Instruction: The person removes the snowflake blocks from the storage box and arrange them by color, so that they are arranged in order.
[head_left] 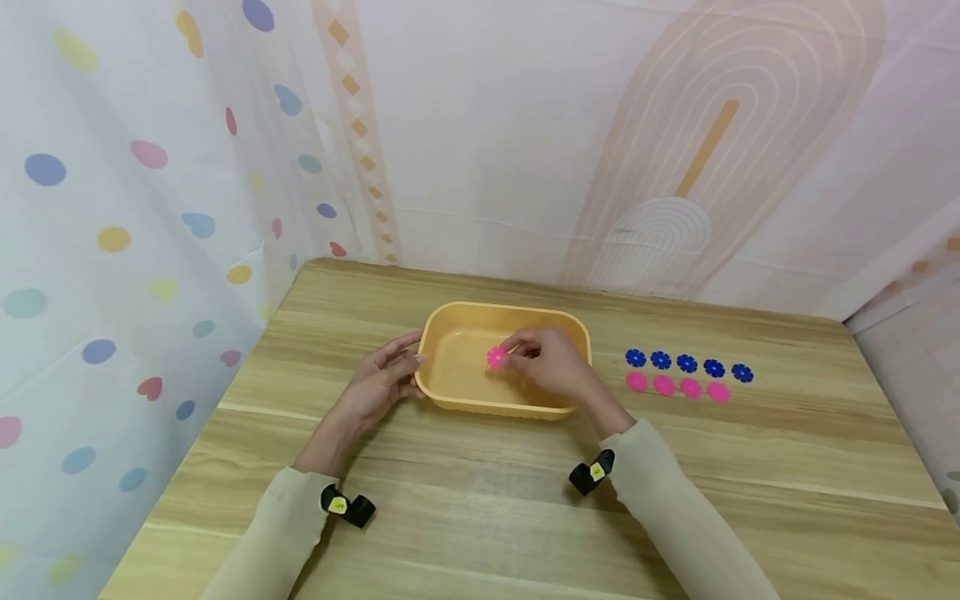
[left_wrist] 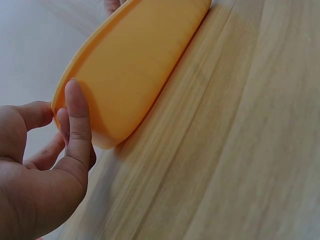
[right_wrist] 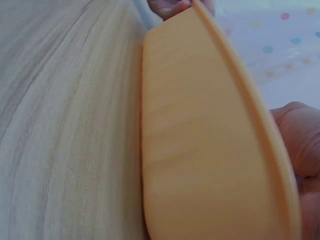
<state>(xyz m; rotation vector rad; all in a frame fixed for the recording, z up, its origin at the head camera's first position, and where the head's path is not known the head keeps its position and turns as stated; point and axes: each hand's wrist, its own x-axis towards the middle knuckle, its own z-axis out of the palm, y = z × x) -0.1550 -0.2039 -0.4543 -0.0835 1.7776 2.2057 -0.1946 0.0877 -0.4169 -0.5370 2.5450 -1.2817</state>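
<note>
A yellow-orange plastic basin (head_left: pixel 502 408) with rounded corners stands on the table. My left hand (head_left: pixel 378 385) holds its left end, the thumb at the rim and fingers against the outer wall, as the left wrist view also shows the basin wall (left_wrist: pixel 135 65). Over the basin's inside, my right hand (head_left: pixel 551 362) pinches a pink flower-shaped disc (head_left: pixel 497 357) between thumb and fingertips. In the right wrist view the basin's side (right_wrist: pixel 200 130) hides most of the right hand (right_wrist: pixel 302 145) and the disc.
Right of the basin, several blue flower-shaped discs (head_left: pixel 687 363) lie in a row, with a row of several pink discs (head_left: pixel 691 387) just in front. The wood-grain table (head_left: pixel 480 500) meets patterned curtains (head_left: pixel 495 167) at the back and left.
</note>
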